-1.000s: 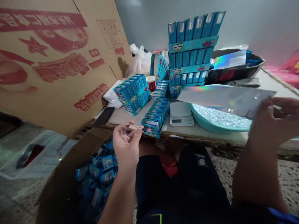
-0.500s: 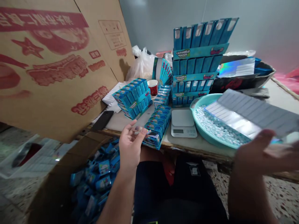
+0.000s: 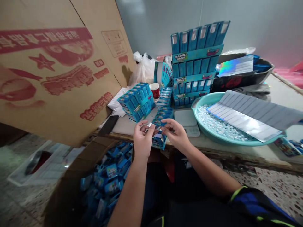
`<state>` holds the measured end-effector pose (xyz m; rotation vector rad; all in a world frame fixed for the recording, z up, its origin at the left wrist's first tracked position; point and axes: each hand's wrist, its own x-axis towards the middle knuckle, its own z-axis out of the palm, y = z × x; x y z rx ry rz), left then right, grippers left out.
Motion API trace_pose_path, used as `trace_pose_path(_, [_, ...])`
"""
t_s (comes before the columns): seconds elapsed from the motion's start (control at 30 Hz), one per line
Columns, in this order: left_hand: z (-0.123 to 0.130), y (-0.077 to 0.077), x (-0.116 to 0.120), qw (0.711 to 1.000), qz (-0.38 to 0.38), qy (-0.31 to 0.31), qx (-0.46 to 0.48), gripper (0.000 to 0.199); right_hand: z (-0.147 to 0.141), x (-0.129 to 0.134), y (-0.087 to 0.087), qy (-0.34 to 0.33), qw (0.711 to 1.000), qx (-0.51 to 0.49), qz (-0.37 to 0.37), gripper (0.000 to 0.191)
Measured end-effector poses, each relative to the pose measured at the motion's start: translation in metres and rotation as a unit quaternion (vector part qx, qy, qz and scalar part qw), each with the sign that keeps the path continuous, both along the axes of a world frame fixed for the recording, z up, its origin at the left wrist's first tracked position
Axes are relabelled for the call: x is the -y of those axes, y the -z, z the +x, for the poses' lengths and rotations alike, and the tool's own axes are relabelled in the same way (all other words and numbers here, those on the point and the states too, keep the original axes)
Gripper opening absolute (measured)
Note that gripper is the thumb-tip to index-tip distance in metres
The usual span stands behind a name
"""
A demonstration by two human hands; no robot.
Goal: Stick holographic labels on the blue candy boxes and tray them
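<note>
My left hand point(image 3: 143, 138) pinches a small shiny silver piece point(image 3: 150, 125) between thumb and fingers. Close by on the right, my right hand point(image 3: 174, 135) has its thumb and fingertips pressed together at a small item too hidden to name. Both hands are over the near end of a row of blue boxes point(image 3: 161, 121) in a tray at the table's edge. Behind my right hand lies a white scale point(image 3: 186, 119), partly covered. To its right, a turquoise basin point(image 3: 205, 132) holds small pale blue candies, with silver strip sheets point(image 3: 246, 118) lying across it.
Stacked trays of blue boxes point(image 3: 194, 67) stand behind the scale. Left of the row are more boxed trays point(image 3: 137, 102), a red cup point(image 3: 155, 90) and a black phone point(image 3: 108, 125). An open carton point(image 3: 78, 160) of blue packets sits below. A large cardboard sheet point(image 3: 59, 82) stands left.
My right hand has moved left from the silver sheets to beside my left hand. The sheets now rest on the basin. The camera view has shifted slightly.
</note>
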<state>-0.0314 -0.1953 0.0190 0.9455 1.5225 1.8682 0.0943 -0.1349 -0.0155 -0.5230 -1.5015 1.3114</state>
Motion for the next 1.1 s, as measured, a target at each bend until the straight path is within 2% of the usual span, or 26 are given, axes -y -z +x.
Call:
trace_pose_path(0.07, [-0.003, 0.0, -0.005, 0.996, -0.01, -0.024, -0.087, 0.045, 0.003, -0.005, -0.001, 0.003, 1.0, 0.008, -0.014, 0.021])
trace_pose_path(0.17, [-0.008, 0.003, -0.015, 0.967, -0.03, -0.07, -0.244, 0.039, 0.003, -0.012, 0.002, 0.002, 0.999, -0.008, -0.054, 0.014])
trace_pose_path(0.23, [-0.012, 0.008, -0.021, 0.951, -0.053, -0.084, -0.292, 0.038, 0.001, -0.016, 0.007, -0.009, 0.995, -0.032, -0.094, 0.015])
trace_pose_path(0.3, [-0.015, 0.016, -0.026, 0.951, -0.081, -0.077, -0.287, 0.04, -0.002, -0.018, 0.013, -0.015, 0.99, -0.044, -0.132, 0.018])
trace_pose_path(0.43, [-0.017, 0.025, -0.03, 0.971, -0.108, -0.065, -0.203, 0.054, -0.009, -0.016, 0.027, -0.022, 0.983, -0.059, -0.174, 0.021])
trace_pose_path(0.57, [-0.013, 0.021, -0.03, 0.978, -0.129, -0.067, -0.148, 0.061, -0.014, -0.013, 0.036, -0.016, 0.972, -0.117, -0.201, 0.028])
trace_pose_path(0.73, [-0.01, 0.021, -0.03, 0.978, -0.113, -0.079, -0.158, 0.066, -0.014, -0.013, 0.038, -0.029, 0.966, -0.156, -0.206, 0.032])
trace_pose_path(0.8, [-0.01, 0.024, -0.03, 0.973, -0.095, -0.084, -0.191, 0.056, -0.013, -0.016, 0.036, -0.031, 0.963, -0.175, -0.204, 0.033])
trace_pose_path(0.93, [-0.011, 0.028, -0.032, 0.957, -0.067, -0.069, -0.272, 0.02, -0.012, -0.022, 0.032, -0.014, 0.956, -0.211, -0.202, 0.037])
trace_pose_path(1.1, [-0.013, 0.029, -0.035, 0.951, -0.07, -0.067, -0.294, 0.014, -0.01, -0.021, 0.035, -0.028, 0.949, -0.225, -0.22, 0.033])
